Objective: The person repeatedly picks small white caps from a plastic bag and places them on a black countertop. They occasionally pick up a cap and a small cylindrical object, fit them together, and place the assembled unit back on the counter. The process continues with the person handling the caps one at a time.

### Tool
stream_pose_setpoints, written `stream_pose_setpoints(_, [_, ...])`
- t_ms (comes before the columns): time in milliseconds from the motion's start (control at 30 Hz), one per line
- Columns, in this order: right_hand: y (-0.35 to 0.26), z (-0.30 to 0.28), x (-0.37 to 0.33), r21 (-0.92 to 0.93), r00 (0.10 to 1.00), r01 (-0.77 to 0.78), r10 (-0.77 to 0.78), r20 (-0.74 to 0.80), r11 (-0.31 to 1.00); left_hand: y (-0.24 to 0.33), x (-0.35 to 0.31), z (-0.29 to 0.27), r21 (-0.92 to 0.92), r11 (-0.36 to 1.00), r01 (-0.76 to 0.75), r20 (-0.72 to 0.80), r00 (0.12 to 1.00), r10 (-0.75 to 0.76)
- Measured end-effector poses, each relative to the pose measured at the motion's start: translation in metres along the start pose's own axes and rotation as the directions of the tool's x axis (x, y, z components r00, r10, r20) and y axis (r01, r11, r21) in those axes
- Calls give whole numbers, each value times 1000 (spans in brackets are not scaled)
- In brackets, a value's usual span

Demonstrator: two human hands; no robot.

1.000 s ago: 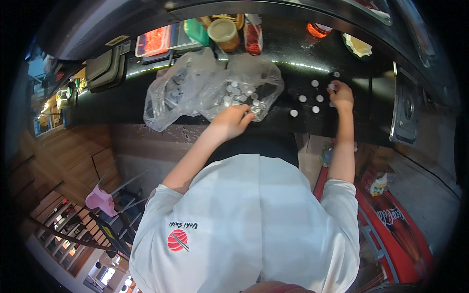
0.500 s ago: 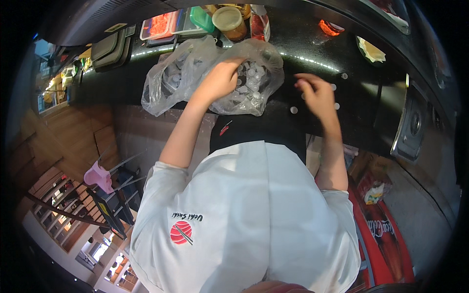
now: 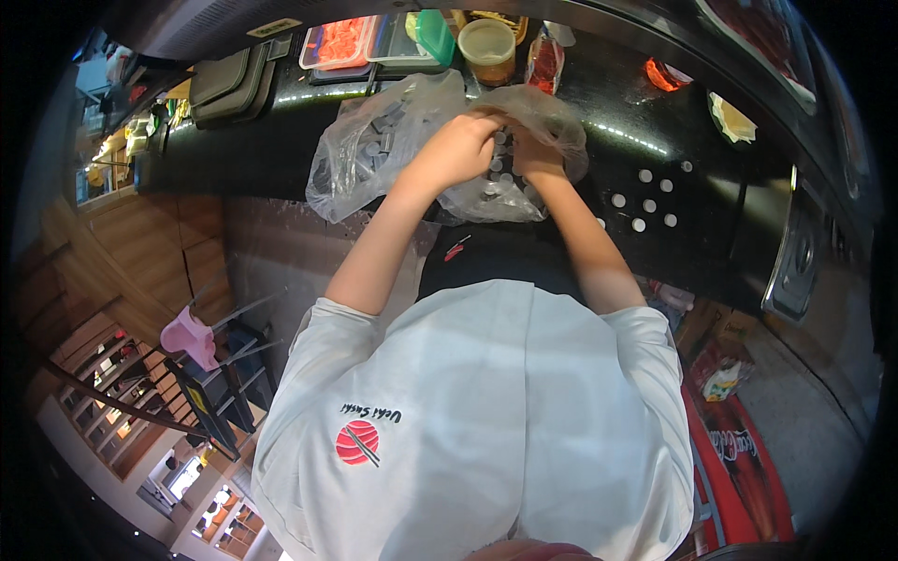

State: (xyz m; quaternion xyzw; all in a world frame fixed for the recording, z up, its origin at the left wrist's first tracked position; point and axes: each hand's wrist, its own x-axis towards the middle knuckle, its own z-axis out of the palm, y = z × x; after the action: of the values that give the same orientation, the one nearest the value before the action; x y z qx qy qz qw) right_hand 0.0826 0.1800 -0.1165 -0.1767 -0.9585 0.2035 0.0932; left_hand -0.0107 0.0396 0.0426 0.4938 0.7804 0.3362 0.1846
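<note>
- Right hand (image 3: 535,154) has come left off the row of small white discs (image 3: 645,198) and now meets the left hand (image 3: 456,150) at the clear plastic bag (image 3: 374,154).
- Both hands sit in the bag's mouth, fingers curled among small grey caps (image 3: 499,170); exact grip cannot be told.
- Bag lies on the dark tabletop (image 3: 262,154), centre, its bulk spreading left.
- White discs remain loose to the right, well apart from the bag.
- Far edge: tan-lidded tub (image 3: 488,47), green-lidded box (image 3: 433,35), tray of orange pieces (image 3: 339,42).
</note>
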Motion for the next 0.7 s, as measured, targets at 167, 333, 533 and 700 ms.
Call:
stream_pose_setpoints(167, [10, -6, -4, 127, 933, -196, 145, 329, 972, -1, -6, -12, 3, 1000, 22, -11, 1000, -22])
stream_pose_setpoints(333, [0, -2, -9, 32, 960, -71, 59, 274, 997, -8, -2, -14, 32, 999, -19, -33, 999, 20])
stream_pose_setpoints(533, [-8, -10, -17, 47, 972, -35, 23, 234, 998, -8, 1, -12, 45, 999, -29, -60, 998, 31])
stream_pose_setpoints(700, [-30, -75, -46, 650, 971, -231, 129, 202, 724, 1, -8, -6, 10, 992, 126, 132, 983, -126])
